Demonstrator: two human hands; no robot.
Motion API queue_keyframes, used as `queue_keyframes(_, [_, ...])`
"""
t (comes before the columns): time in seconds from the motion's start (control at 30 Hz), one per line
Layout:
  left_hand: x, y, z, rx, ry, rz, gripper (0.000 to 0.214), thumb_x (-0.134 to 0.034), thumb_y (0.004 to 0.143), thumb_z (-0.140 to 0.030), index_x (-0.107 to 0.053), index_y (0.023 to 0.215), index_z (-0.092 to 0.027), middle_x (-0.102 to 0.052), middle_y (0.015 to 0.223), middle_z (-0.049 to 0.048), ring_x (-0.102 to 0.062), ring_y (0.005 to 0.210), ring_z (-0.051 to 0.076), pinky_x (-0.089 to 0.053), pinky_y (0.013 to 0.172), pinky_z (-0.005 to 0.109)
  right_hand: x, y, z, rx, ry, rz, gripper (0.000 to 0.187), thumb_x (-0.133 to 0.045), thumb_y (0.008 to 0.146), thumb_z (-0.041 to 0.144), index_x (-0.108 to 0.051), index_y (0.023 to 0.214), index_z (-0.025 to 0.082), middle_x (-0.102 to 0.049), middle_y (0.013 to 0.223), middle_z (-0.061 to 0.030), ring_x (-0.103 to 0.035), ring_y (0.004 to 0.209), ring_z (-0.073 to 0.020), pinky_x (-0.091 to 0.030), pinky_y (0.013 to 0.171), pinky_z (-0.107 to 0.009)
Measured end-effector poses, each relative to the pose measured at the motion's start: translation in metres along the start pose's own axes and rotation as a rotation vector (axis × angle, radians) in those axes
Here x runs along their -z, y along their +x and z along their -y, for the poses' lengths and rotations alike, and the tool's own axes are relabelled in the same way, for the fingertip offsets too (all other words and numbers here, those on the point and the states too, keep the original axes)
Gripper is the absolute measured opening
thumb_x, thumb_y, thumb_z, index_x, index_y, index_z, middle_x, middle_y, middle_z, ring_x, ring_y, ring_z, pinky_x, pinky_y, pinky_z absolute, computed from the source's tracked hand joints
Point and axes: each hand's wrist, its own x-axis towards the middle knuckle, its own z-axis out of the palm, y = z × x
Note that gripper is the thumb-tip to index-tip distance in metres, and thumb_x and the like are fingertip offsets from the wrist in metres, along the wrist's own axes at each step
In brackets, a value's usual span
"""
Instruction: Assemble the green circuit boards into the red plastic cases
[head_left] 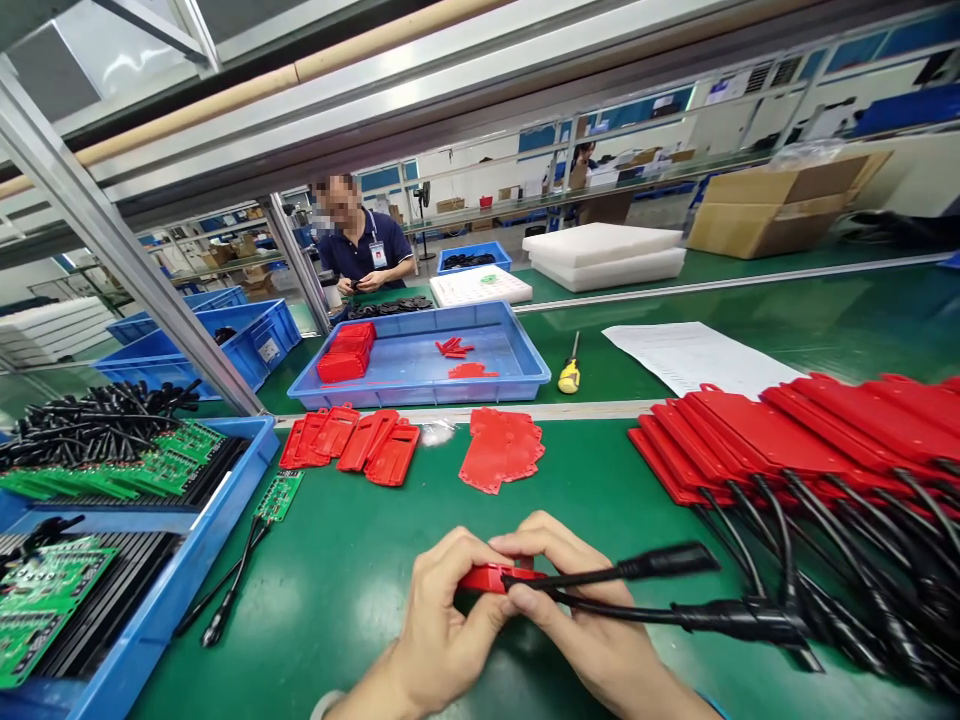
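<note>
Green factory workbench (pixel 352 585) beneath red casing (pixel 486 577)

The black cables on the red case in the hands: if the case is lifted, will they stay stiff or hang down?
Probably they would sag: the black cables bend and trail across the green mat. The thick plug ends likely pull them down. The red case, thin flat plastic, looks rigid and light.

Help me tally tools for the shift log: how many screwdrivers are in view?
1. The yellow-handled screwdriver lies on the green bench between the shallow blue tray and the white paper sheet. Others may be hidden.
</note>
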Motion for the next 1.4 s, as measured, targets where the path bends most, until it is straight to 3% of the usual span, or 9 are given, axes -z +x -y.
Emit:
queue_keyframes(0.17, [0.000,-0.003,0.003,-0.146,0.092,0.001,0.009,-0.055,0.084,-0.025,-0.057,0.091,-0.020,-0.056,0.073,0.0001,-0.048,0.067,0.012,-0.035,0.063,0.025,0.000,-0.001,0.002,0.027,0.014,-0.047,0.008,-0.052,0.090,0.025,-0.060,0.093,0.024,-0.055,0.077,0.0016,-0.054,0.069,-0.0134,-0.044,0.063,-0.024])
queue_keyframes(0.37, [0.005,-0.004,0.009,-0.014,-0.109,-0.069,0.013,-0.054,0.085,-0.031,-0.058,0.093,-0.021,-0.055,0.077,0.0010,-0.048,0.070,0.013,-0.037,0.064,0.025,0.009,0.005,0.007,0.084,-0.036,0.080,0.029,-0.068,0.079,0.034,-0.058,0.106,0.027,-0.061,0.099,-0.0028,-0.058,0.092,-0.0198,-0.047,0.078,-0.028])
queue_keyframes(0.53, [0.009,-0.005,0.011,0.027,-0.241,-0.081,0.024,-0.055,0.083,-0.042,-0.059,0.090,-0.019,-0.053,0.074,0.0018,-0.047,0.068,0.014,-0.037,0.063,0.026,0.010,0.004,0.005,0.113,-0.027,0.077,0.017,-0.064,0.083,0.021,-0.062,0.099,0.024,-0.064,0.083,-0.0029,-0.059,0.075,-0.0179,-0.048,0.066,-0.028])
queue_keyframes(0.83, [0.007,-0.006,0.013,-0.057,-0.144,-0.108,0.019,-0.060,0.081,-0.039,-0.059,0.088,-0.021,-0.053,0.071,0.0001,-0.046,0.067,0.013,-0.035,0.062,0.025,0.005,-0.003,0.008,0.084,-0.133,0.081,0.005,-0.060,0.086,0.024,-0.063,0.091,0.022,-0.062,0.075,-0.0021,-0.058,0.067,-0.0161,-0.046,0.060,-0.028])
queue_keyframes(0.97, [0.012,-0.005,0.011,-0.060,-0.053,-0.097,0.018,-0.058,0.082,-0.036,-0.059,0.091,-0.020,-0.053,0.072,0.0012,-0.046,0.067,0.014,-0.035,0.062,0.025,0.007,0.002,0.011,0.086,-0.109,0.017,0.020,-0.068,0.080,0.034,-0.063,0.097,0.024,-0.065,0.085,-0.0025,-0.060,0.075,-0.0177,-0.049,0.066,-0.028])
queue_keyframes(1.07, [0.016,-0.003,0.005,0.004,0.029,-0.049,0.017,-0.058,0.082,-0.034,-0.060,0.090,-0.018,-0.054,0.072,0.0019,-0.047,0.066,0.014,-0.035,0.061,0.025,0.010,0.005,0.010,0.118,-0.153,-0.090,0.011,-0.070,0.079,0.030,-0.064,0.084,0.022,-0.063,0.073,-0.0015,-0.059,0.066,-0.0166,-0.048,0.058,-0.027])
queue_keyframes(1.17, [0.019,0.003,-0.001,0.141,0.058,0.010,0.021,-0.058,0.082,-0.037,-0.060,0.085,-0.017,-0.056,0.072,0.0018,-0.048,0.066,0.013,-0.035,0.062,0.025,0.013,0.006,0.011,0.209,-0.152,-0.037,0.005,-0.064,0.082,0.016,-0.064,0.081,0.021,-0.061,0.065,-0.0010,-0.058,0.061,-0.0155,-0.046,0.055,-0.026])
queue_keyframes(1.27, [0.022,0.006,-0.003,0.329,-0.124,0.145,0.030,-0.057,0.080,-0.045,-0.058,0.080,-0.015,-0.055,0.070,0.0016,-0.047,0.063,0.012,-0.035,0.059,0.023,0.016,0.006,0.012,0.247,-0.141,0.097,0.008,-0.063,0.083,0.013,-0.065,0.084,0.020,-0.065,0.069,-0.0030,-0.060,0.065,-0.0168,-0.048,0.060,-0.029])
queue_keyframes(1.4, [0.019,0.004,0.000,0.518,-0.463,0.267,0.035,-0.060,0.076,-0.049,-0.054,0.078,-0.014,-0.052,0.068,0.0003,-0.043,0.057,0.009,-0.031,0.051,0.020,0.017,0.006,0.010,0.115,0.008,0.163,0.006,-0.065,0.083,0.023,-0.068,0.078,0.020,-0.064,0.065,-0.0025,-0.059,0.061,-0.0153,-0.047,0.057,-0.027])
